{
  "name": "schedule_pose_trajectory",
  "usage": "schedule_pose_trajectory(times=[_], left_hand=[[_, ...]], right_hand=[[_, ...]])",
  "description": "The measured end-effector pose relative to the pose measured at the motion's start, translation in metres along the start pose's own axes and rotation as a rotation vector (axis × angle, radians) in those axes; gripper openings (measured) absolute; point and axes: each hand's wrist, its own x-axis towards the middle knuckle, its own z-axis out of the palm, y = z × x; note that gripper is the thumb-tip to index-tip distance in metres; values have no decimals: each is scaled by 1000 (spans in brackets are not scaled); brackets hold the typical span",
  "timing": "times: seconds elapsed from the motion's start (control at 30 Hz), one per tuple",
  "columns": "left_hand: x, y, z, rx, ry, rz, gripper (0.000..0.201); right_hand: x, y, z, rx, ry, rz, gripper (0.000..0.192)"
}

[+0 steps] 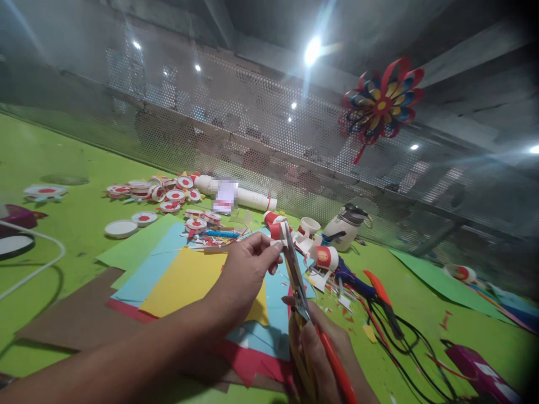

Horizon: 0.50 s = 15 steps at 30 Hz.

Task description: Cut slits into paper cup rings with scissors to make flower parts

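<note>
My left hand (250, 264) pinches a small red-and-white paper piece (275, 230) between thumb and fingertips. My right hand (326, 353) is wrapped round a pair of scissors (298, 289) whose handles look orange and yellow. The blades point up and away, with their tips at the paper piece; whether they are cutting into it I cannot tell. Beneath my hands lie stacked sheets, among them a yellow sheet (181, 283) and a light blue sheet (145, 275). Just beyond the scissors lie cut paper cups, one a red-and-white cup (326, 257).
Round red-and-white paper pieces (174, 195) are heaped at the back left, beside a white roll (255, 197). A glue gun (381, 292) with an orange trigger and looping black cables lies right. Behind it stands a pale jug (343, 227). A paper flower (382, 105) hangs before the perforated screen (252, 120).
</note>
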Motion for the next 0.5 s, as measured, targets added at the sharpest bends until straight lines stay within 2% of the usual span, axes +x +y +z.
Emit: schedule_pose_trajectory(times=[0.2, 0.5], left_hand=[[-1, 2, 0, 26, -2, 4, 19], [-2, 2, -1, 29, -3, -15, 19]], right_hand=[[-1, 0, 1, 1, 34, 3, 49], [-2, 7, 3, 99, -8, 40, 50]])
